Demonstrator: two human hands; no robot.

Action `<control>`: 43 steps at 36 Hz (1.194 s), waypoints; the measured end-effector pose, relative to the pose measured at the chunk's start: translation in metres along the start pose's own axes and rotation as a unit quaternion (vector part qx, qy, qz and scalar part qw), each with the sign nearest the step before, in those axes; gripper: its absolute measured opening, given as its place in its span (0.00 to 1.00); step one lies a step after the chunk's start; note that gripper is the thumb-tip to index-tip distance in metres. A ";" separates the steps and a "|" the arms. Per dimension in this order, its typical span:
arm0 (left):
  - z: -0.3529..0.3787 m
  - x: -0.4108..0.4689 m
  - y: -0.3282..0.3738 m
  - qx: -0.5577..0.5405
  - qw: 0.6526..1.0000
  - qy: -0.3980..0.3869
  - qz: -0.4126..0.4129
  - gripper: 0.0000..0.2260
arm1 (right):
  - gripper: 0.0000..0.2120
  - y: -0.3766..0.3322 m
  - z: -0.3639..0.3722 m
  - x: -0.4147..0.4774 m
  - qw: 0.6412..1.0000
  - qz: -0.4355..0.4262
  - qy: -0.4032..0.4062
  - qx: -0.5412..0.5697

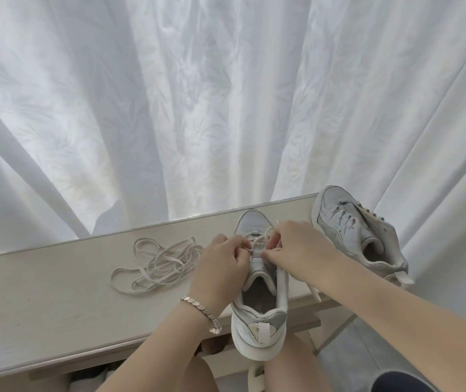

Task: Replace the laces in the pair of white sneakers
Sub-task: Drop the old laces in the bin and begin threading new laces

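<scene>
A white curtain (198,108) hangs behind the pale desk (42,292). A tangle of loose laces (158,264) lies left of the near sneaker (257,321), which points toe toward the curtain with its heel overhanging the desk's near edge. The left hand (220,267) and right hand (297,250) each pinch its lace (257,239). The second sneaker (353,236) rests at the far right corner.

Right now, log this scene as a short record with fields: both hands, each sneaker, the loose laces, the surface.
near sneaker: heel toward the person, overhanging the table edge; lace threaded near the toe
far sneaker: laced, at the table's far right corner
left hand: pinches the lace; bracelet on wrist
right hand: pinches the lace
loose laces: tangled on the table, left of the near sneaker, untouched
backdrop: white curtain
</scene>
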State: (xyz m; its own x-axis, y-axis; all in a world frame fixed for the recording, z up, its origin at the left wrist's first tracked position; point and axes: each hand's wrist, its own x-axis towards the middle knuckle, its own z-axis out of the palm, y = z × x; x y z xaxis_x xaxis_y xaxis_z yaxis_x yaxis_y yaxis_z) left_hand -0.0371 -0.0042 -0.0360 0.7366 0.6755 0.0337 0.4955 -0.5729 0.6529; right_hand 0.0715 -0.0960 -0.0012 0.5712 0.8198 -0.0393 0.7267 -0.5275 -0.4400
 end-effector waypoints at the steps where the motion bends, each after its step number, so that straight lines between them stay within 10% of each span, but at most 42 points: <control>1: 0.000 0.000 0.000 -0.003 1.000 0.002 -0.003 0.11 | 0.05 0.001 0.001 0.000 1.000 -0.003 0.006 -0.003; 7: 0.000 0.000 0.002 -0.008 1.000 0.009 -0.009 0.11 | 0.22 -0.002 -0.001 0.000 1.000 -0.012 -0.003 0.001; 12: 0.000 0.000 -0.001 -0.026 0.999 0.016 -0.012 0.11 | 0.13 0.005 -0.017 -0.012 0.977 -0.021 0.074 0.197; 18: 0.003 0.000 0.001 0.000 1.000 0.020 0.004 0.11 | 0.16 0.007 -0.046 -0.026 0.682 -0.015 0.094 0.725; 21: 0.004 0.000 0.002 0.018 0.999 0.026 0.011 0.12 | 0.17 0.014 -0.058 -0.026 0.788 0.025 0.116 0.604; 25: 0.004 0.001 0.001 0.015 1.000 0.023 0.013 0.12 | 0.11 0.031 -0.057 -0.023 0.991 0.037 0.041 0.124; 28: 0.004 0.000 0.001 0.016 1.000 0.023 0.014 0.11 | 0.09 0.028 -0.050 -0.025 0.997 0.066 0.002 -0.037; 43: -0.011 0.009 0.004 0.108 0.992 -0.055 0.036 0.07 | 0.23 0.005 0.005 -0.019 0.991 0.044 -0.078 0.099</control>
State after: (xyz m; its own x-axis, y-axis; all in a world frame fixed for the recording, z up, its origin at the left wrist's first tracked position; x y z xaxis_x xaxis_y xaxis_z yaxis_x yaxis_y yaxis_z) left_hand -0.0334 0.0046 -0.0250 0.8137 0.5811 -0.0149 0.5172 -0.7121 0.4748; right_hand 0.0620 -0.1134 -0.0071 0.5527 0.8047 -0.2169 0.5785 -0.5578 -0.5951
